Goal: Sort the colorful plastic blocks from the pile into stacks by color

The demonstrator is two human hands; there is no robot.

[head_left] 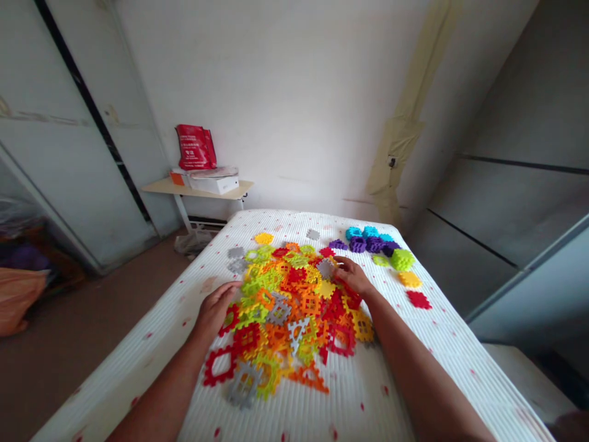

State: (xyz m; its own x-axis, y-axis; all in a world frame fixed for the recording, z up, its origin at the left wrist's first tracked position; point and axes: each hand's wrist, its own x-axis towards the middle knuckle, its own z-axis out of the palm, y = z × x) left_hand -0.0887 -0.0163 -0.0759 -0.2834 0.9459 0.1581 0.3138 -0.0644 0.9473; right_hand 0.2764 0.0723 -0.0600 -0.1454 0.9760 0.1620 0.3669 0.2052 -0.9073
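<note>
A heap of flat toothed plastic pieces in red, orange, yellow, lime and grey lies on a white ribbed mattress. My left hand rests at the heap's left edge, its fingertips beside lime pieces; the fingers look stretched out, with nothing seen in them. At the heap's right side is my right hand, fingers curved over red pieces and next to a grey piece. Whether it grips any of them is hidden.
Sorted stacks stand at the back right: turquoise, purple and lime. Near them lie a yellow piece and a red piece. A side table behind holds a red bag and boxes.
</note>
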